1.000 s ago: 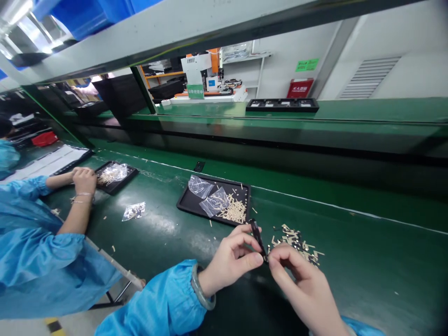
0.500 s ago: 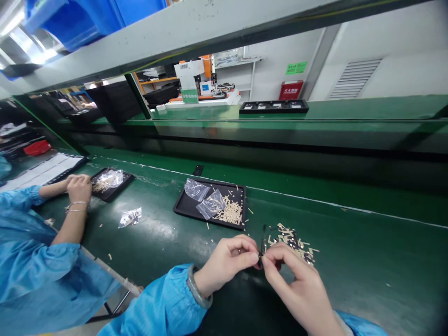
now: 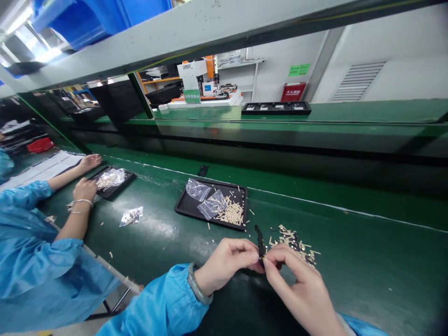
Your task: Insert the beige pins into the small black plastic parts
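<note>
A thin black strip [image 3: 259, 239], which looks like a flex cable, stands up from between my fingertips. My left hand [image 3: 229, 259] pinches it near its lower part with thumb and forefinger. From the other side, my right hand [image 3: 296, 280] has thumb and forefinger closed at its lower end; the exact contact is partly hidden. Just behind my right hand lies a loose pile of small beige and black strips [image 3: 292, 240] on the green tabletop. Farther back and left, a black tray [image 3: 189, 212] bears beige slips and clear plastic bags [image 3: 213, 205].
At left, a co-worker's hand [image 3: 86, 190] is beside another black tray [image 3: 121, 187] with a bag and slips. A small clear bag [image 3: 131, 216] lies between the trays. A flat black piece [image 3: 203, 171] rests behind. A raised green ledge [image 3: 336, 112] crosses the back.
The black strip between my fingers has turned, its upper end now leaning left with its broad face showing. The co-worker's hands have moved apart, one reaching farther back.
</note>
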`<state>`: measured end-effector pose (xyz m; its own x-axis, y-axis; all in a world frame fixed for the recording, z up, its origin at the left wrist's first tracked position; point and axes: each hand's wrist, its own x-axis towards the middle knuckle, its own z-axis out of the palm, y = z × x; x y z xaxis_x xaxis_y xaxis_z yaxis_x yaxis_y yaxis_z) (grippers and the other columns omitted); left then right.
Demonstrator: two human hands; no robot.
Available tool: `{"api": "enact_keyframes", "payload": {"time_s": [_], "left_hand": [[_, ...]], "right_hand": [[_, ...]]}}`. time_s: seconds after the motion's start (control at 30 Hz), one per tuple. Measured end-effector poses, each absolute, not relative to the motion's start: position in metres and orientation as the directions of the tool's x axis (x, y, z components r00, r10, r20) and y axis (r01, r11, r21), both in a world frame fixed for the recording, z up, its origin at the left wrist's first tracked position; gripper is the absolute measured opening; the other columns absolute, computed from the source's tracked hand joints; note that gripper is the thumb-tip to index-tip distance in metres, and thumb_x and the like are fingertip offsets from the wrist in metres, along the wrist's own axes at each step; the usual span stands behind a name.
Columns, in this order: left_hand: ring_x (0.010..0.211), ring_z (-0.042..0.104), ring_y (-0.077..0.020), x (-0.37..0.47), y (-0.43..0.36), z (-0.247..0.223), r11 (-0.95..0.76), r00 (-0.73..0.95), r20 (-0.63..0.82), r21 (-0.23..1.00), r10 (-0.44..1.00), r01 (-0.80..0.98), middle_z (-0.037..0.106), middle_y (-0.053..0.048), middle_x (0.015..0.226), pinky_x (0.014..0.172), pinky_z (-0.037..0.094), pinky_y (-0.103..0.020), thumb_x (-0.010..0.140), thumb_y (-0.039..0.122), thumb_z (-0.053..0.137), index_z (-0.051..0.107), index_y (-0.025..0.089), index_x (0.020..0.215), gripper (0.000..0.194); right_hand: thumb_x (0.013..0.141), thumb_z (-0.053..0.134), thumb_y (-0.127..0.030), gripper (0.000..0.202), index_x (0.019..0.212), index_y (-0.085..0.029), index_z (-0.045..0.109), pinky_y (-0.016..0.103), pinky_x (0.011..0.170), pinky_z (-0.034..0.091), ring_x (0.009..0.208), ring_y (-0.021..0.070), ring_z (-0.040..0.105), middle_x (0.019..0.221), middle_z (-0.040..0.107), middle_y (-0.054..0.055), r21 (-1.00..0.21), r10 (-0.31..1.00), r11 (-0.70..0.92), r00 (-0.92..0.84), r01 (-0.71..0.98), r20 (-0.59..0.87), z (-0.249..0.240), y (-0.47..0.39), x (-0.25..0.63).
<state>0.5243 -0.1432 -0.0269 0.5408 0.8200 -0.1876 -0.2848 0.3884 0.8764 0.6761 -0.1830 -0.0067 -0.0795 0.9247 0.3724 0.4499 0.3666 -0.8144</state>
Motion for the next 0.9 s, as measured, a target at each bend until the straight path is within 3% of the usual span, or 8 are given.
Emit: {"api": "enact_keyframes", "payload": {"time_s": [0.13, 0.23, 0.4, 0.53, 0.73, 0.9], "left_hand": [[0.067, 0.054, -0.0117, 0.5237, -0.1417, -0.0239, 0.375, 0.550, -0.182, 0.890, 0.815, -0.261, 0.052, -0.001, 0.074, 0.068, 0.047, -0.027, 0.067, 0.031, 0.072, 0.060, 0.011, 0.064, 0.023], [0.073, 0.052, -0.0131, 0.5228, -0.1407, -0.0201, 0.269, 0.525, -0.112, 0.935, 0.843, -0.231, 0.050, -0.002, 0.080, 0.072, 0.044, -0.028, 0.067, 0.031, 0.071, 0.058, 0.012, 0.061, 0.023], [0.102, 0.051, -0.0221, 0.5209, -0.1419, -0.0185, 0.147, 0.497, -0.020, 0.965, 0.867, -0.217, 0.050, -0.011, 0.110, 0.092, 0.035, -0.033, 0.071, 0.030, 0.068, 0.058, 0.013, 0.064, 0.021], [0.104, 0.055, -0.0239, 0.5216, -0.1439, -0.0200, 0.186, 0.494, -0.042, 0.951, 0.868, -0.246, 0.045, -0.014, 0.126, 0.096, 0.033, -0.037, 0.072, 0.028, 0.067, 0.056, 0.013, 0.065, 0.020], [0.097, 0.057, -0.0216, 0.5244, -0.1442, -0.0217, 0.096, 0.449, 0.043, 0.955, 0.892, -0.282, 0.042, -0.015, 0.131, 0.091, 0.039, -0.038, 0.073, 0.025, 0.067, 0.056, 0.013, 0.064, 0.018], [0.097, 0.056, -0.0209, 0.5228, -0.1438, -0.0221, 0.024, 0.422, 0.088, 0.967, 0.902, -0.253, 0.047, -0.014, 0.123, 0.090, 0.039, -0.036, 0.074, 0.022, 0.066, 0.059, 0.012, 0.065, 0.015]], "right_hand": [[0.084, 0.049, -0.017, 0.013, 0.072, -0.022, 0.051, 0.026, 0.059, 0.043, 0.064, 0.0153, 0.055, 0.069, 0.056, 0.001, -0.801, 0.918, 0.389, -0.122, 0.454, 0.377, -0.0077, -0.1837, 0.6771], [0.084, 0.049, -0.019, 0.013, 0.072, -0.021, 0.053, 0.026, 0.059, 0.044, 0.063, 0.0154, 0.055, 0.069, 0.056, 0.001, -0.808, 0.926, 0.374, -0.136, 0.455, 0.352, -0.0072, -0.1831, 0.6773], [0.083, 0.049, -0.028, 0.019, 0.067, -0.021, 0.054, 0.024, 0.054, 0.043, 0.058, 0.0139, 0.053, 0.063, 0.055, -0.001, -0.903, 0.979, 0.190, -0.141, 0.386, 0.145, -0.0081, -0.1790, 0.6786], [0.083, 0.048, -0.036, 0.023, 0.068, -0.020, 0.054, 0.023, 0.053, 0.042, 0.056, 0.0132, 0.051, 0.060, 0.052, -0.002, -0.946, 0.988, 0.060, -0.151, 0.318, 0.012, -0.0122, -0.1771, 0.6784], [0.082, 0.048, -0.037, 0.023, 0.066, -0.020, 0.052, 0.023, 0.052, 0.041, 0.055, 0.0128, 0.048, 0.059, 0.049, -0.002, -0.951, 0.993, 0.070, -0.113, 0.300, 0.038, -0.0119, -0.1786, 0.6738], [0.082, 0.049, -0.034, 0.021, 0.067, -0.020, 0.052, 0.022, 0.051, 0.042, 0.054, 0.0124, 0.049, 0.059, 0.051, -0.002, -0.951, 0.992, 0.096, -0.106, 0.295, 0.067, -0.0083, -0.1802, 0.6744]]}}
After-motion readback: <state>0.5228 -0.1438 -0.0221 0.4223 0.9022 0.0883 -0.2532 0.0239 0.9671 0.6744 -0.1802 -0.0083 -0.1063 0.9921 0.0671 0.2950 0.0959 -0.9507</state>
